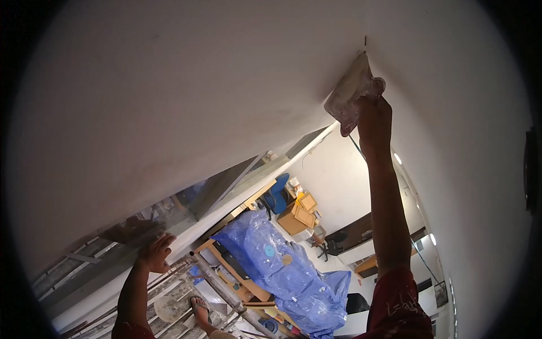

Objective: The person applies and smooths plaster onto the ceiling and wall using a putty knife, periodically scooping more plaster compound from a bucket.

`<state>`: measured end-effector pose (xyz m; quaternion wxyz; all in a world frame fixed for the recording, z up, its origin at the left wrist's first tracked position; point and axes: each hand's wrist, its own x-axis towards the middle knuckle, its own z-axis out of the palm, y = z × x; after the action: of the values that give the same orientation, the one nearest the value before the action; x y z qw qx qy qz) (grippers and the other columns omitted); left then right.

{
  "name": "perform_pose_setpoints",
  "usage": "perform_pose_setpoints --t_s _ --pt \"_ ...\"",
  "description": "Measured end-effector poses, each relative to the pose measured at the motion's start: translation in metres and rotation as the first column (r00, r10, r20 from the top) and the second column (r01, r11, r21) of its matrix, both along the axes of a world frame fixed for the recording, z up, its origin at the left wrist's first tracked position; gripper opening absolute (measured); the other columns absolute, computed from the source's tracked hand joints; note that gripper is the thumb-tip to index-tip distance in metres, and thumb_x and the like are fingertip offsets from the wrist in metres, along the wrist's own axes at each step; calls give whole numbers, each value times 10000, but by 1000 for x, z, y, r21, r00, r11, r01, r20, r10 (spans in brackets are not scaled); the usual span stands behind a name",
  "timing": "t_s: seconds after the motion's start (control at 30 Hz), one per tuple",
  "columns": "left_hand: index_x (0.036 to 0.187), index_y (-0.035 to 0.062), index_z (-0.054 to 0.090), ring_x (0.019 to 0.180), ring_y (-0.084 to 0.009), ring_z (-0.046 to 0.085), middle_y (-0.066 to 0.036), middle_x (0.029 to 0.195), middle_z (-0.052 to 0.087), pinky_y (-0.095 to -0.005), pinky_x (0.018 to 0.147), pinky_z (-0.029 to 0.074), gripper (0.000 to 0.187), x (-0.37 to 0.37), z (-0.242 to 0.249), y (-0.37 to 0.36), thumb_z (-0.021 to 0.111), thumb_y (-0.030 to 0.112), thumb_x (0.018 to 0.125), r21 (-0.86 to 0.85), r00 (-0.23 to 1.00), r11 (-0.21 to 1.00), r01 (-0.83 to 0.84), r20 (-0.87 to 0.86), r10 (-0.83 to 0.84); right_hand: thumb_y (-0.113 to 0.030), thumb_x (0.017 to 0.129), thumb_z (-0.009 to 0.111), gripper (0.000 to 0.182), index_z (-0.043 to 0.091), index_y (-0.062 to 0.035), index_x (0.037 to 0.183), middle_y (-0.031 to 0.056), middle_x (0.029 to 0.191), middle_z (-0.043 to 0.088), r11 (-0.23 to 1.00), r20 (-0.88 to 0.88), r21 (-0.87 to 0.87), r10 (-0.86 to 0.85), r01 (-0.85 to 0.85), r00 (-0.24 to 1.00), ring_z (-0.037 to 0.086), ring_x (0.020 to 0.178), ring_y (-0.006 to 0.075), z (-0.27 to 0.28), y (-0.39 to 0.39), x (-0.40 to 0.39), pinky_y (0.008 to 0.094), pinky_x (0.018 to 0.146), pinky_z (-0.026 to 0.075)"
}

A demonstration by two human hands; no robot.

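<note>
My right hand (374, 121) is raised high and wrapped around the handle of a plastering trowel (349, 90). The trowel's broad, smeared blade lies up against the corner where the white wall (186, 73) meets the ceiling (457, 96). A small dark mark shows just beyond its tip. Lower down, my left hand (158, 254) is beside the window ledge (197, 231), its fingers apart and nothing in them. The window glass (141, 229) is just above that hand.
Below me is a scaffold platform (149, 296) of spattered planks, with a whitish round tub (169, 308) and my sandalled foot (200, 309) on it. Blue plastic sheeting (282, 271) drapes over furniture. Farther off stand cardboard boxes (293, 219), a blue chair (276, 195) and a black chair (333, 244).
</note>
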<state>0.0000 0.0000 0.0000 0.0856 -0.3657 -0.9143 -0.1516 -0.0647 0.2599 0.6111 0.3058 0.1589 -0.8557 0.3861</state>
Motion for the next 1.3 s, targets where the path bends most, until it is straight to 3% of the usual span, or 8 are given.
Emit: perform_pose_setpoints --t_s 0.13,0.27,0.4,0.53,0.97,1.07,1.23,1.3 --pt "978 -38 708 1467 -309 282 -189 1513 390 -428 1246 176 518 23 3 -21 726 360 646 -26 1000 1000 8 14 -7 -81 849 551 312 571 73 1120 64 954 637 828 -374 516 -11 218 927 581 871 157 -42 25 32 311 795 469" --pt "949 -42 701 1454 -312 307 -205 1490 418 -423 1240 191 491 2 12 10 704 356 663 21 1000 1000 16 -19 -15 -27 865 527 435 516 58 1291 93 1118 641 997 -248 -29 -73 68 966 599 1033 180 -75 41 25 312 961 452" --pt "917 -21 709 1441 -319 327 -198 1483 429 -435 1225 218 433 8 21 -7 680 330 665 -9 1000 1000 20 -23 -20 13 934 434 528 381 35 1460 258 1420 403 893 -690 322 -5 314 724 392 1333 400 -95 87 -66 486 1113 361" --pt "901 1 716 1425 -326 351 -182 1501 412 -474 1201 263 382 8 23 -10 652 287 656 2 1000 1000 5 -18 -5 18 931 481 603 316 37 1510 269 1408 405 819 -842 309 -1 484 539 392 1296 420 -77 82 -120 510 1073 368" --pt "908 -40 693 1457 -341 307 -204 1510 391 -463 1225 230 389 2 9 -6 678 269 673 89 995 996 21 98 -30 34 894 517 692 239 64 1528 281 1421 363 694 -761 515 98 504 642 384 1287 445 -46 64 -133 500 1077 387" --pt "907 -48 691 1460 -341 298 -207 1505 391 -457 1230 219 392 3 7 -4 690 256 658 75 993 997 31 113 -39 50 870 527 715 243 67 1526 271 1410 400 494 -728 638 137 590 672 405 1287 430 -49 84 -122 484 1081 402" --pt "804 -38 665 1451 -374 297 -232 1497 394 -516 1216 226 331 3 -3 -4 663 225 604 150 994 988 30 100 -45 74 862 469 682 344 -43 1522 237 1409 455 656 -250 734 21 176 968 419 1339 391 -110 127 -66 465 1119 381" --pt "798 -35 659 1454 -371 296 -228 1507 388 -512 1217 221 322 3 1 -4 657 222 603 171 994 985 36 95 -53 48 857 492 570 428 -29 1418 216 1261 563 843 -322 512 7 168 947 573 1180 342 -109 143 -71 414 986 501"
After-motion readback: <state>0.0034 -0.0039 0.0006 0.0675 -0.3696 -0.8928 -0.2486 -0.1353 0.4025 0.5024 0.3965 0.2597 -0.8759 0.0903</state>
